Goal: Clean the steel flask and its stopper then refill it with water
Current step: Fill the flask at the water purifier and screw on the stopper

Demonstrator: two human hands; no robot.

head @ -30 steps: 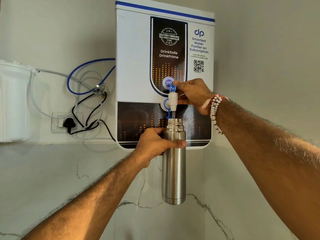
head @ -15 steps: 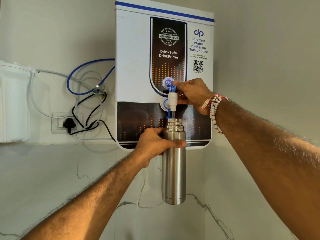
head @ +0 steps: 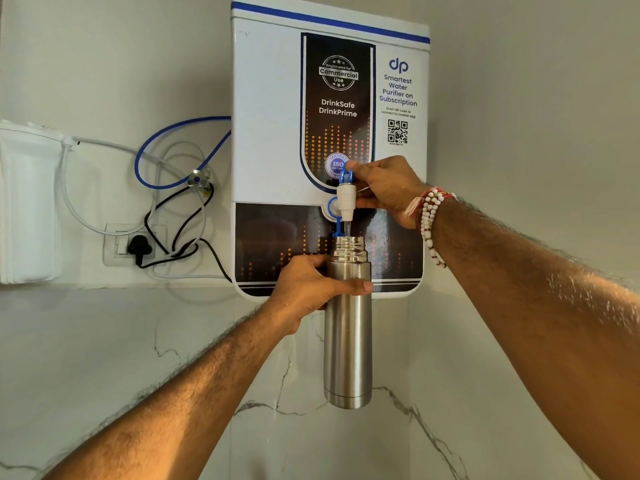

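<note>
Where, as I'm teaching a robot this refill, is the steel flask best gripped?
Round the upper body just below the neck, from the left, as the left hand does: the steel flask is an upright smooth cylinder, and the right hand works the tap from the right.

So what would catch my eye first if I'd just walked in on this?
Probably the steel flask, held upright in mid-air by the left hand, right under the tap of the big white water purifier on the wall. The right hand, with a beaded bracelet at its wrist, pinches the tap's blue lever, and a thin stream of water runs into the flask's open mouth.
</note>
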